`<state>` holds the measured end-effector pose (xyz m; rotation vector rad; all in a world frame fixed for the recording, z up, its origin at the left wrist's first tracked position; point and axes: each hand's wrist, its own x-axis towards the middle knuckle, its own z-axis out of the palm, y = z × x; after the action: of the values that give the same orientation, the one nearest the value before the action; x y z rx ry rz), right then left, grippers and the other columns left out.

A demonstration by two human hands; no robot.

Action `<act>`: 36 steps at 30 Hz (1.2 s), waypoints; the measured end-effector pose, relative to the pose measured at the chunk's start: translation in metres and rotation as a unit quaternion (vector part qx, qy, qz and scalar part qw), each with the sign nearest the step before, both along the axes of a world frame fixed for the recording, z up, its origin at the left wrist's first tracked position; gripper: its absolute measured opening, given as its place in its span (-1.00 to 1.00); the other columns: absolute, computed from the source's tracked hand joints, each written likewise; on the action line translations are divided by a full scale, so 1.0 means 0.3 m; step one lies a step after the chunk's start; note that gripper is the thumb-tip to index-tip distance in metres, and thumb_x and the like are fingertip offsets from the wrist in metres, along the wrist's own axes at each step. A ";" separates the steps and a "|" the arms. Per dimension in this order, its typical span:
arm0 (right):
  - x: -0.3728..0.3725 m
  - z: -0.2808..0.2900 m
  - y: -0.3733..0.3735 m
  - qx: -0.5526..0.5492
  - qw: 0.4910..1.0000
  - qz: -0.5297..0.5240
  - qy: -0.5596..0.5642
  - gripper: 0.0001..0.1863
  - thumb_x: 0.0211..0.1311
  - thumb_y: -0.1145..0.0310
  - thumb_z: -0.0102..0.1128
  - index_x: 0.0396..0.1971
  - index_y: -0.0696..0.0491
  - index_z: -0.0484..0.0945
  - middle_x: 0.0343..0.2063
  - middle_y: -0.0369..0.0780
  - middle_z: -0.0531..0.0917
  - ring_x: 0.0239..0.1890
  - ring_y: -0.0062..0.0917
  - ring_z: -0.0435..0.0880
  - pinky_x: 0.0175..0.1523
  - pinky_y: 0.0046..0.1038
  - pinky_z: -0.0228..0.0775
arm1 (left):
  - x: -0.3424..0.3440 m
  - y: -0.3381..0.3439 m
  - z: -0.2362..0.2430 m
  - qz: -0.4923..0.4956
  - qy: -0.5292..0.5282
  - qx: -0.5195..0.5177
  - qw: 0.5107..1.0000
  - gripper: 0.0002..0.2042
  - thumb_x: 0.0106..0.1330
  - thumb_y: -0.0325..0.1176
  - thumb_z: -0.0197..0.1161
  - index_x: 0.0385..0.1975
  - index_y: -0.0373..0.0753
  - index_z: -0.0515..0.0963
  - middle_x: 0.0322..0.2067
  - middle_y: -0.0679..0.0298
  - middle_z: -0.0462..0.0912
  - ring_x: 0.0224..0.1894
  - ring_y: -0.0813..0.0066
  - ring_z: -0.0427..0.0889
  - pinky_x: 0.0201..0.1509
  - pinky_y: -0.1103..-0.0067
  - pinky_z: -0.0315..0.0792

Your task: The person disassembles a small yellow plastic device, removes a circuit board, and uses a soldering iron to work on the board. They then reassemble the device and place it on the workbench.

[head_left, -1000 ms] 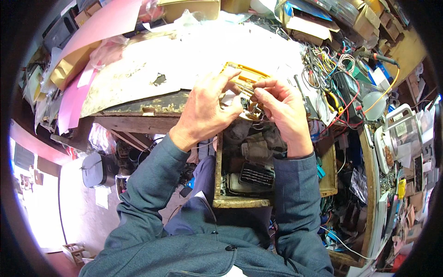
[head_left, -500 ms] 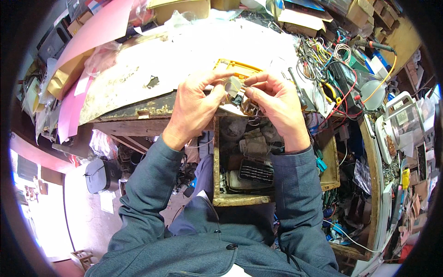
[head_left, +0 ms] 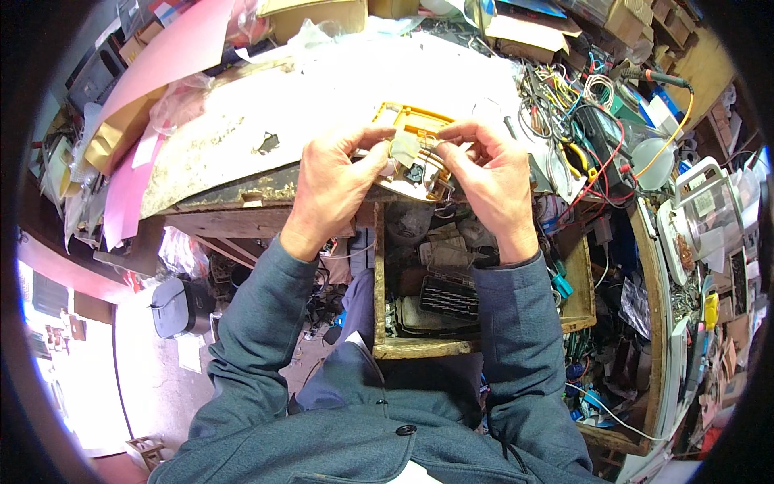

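My left hand (head_left: pixel 339 185) is closed, thumb and fingers pinching the edge of a small flat grey-green piece (head_left: pixel 405 148). To its right, my right hand (head_left: pixel 493 181) has its thumb and fingertips pressed together near thin wires beside the piece; exactly what they pinch is too small to make out. Right beneath the fingers, at the bench's front edge, lies an opened orange and white plastic casing (head_left: pixel 426 123) with small parts and wires inside. Part of the casing is hidden by my fingers.
Below the bench (head_left: pixel 234 173), an open wooden drawer (head_left: pixel 427 348) holds a drill bit case (head_left: pixel 448 298) and clutter. At the right lie tangled wires (head_left: pixel 556 97), yellow-handled pliers (head_left: pixel 577 164), a soldering iron (head_left: pixel 657 78) and a clear-lidded container (head_left: pixel 713 206). Pink sheets (head_left: pixel 161 81) lean at the left.
My hands have moved slightly apart, the right one to the right and the left one to the left. More of the opened casing shows between them. The flat piece stays at my left fingertips.
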<state>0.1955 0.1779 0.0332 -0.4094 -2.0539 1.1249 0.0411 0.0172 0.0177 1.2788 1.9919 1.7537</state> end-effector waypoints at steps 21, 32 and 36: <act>-0.025 -0.022 -0.010 0.328 0.944 0.031 0.027 -0.65 0.15 0.40 0.58 -0.04 -0.03 0.73 -0.12 -0.13 0.77 0.00 -0.14 0.77 0.09 -0.16 0.63 | -0.009 0.000 -0.023 -0.084 -0.107 0.033 0.990 -0.68 0.60 -0.51 0.33 0.28 -0.38 0.69 -0.07 0.19 0.87 -0.07 0.59 0.79 0.10 0.57 0.70; -0.013 -0.023 0.007 0.351 0.936 0.032 0.006 -0.72 0.16 0.33 0.54 -0.12 0.01 0.77 -0.19 -0.14 0.79 -0.08 -0.16 0.79 0.06 -0.19 0.63 | -0.076 -0.051 0.037 -0.068 0.256 -0.020 0.964 -0.23 0.26 -0.13 0.60 0.44 -0.35 0.52 0.28 -0.14 0.67 0.35 -0.03 0.63 0.50 0.25 0.47; -0.014 -0.019 0.008 0.356 0.933 0.044 0.010 -0.80 0.18 0.32 0.53 -0.22 0.02 0.76 -0.22 -0.14 0.79 -0.11 -0.17 0.79 0.03 -0.19 0.63 | -0.123 -0.058 0.011 -0.071 0.366 -0.065 0.926 -0.10 0.22 -0.10 0.58 0.54 -0.38 0.37 0.40 -0.20 0.52 0.47 -0.18 0.44 0.59 0.16 0.34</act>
<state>0.1912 0.1804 0.0276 0.0590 -2.3032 0.3622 0.0043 -0.0001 0.0211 2.1887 2.2169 1.1297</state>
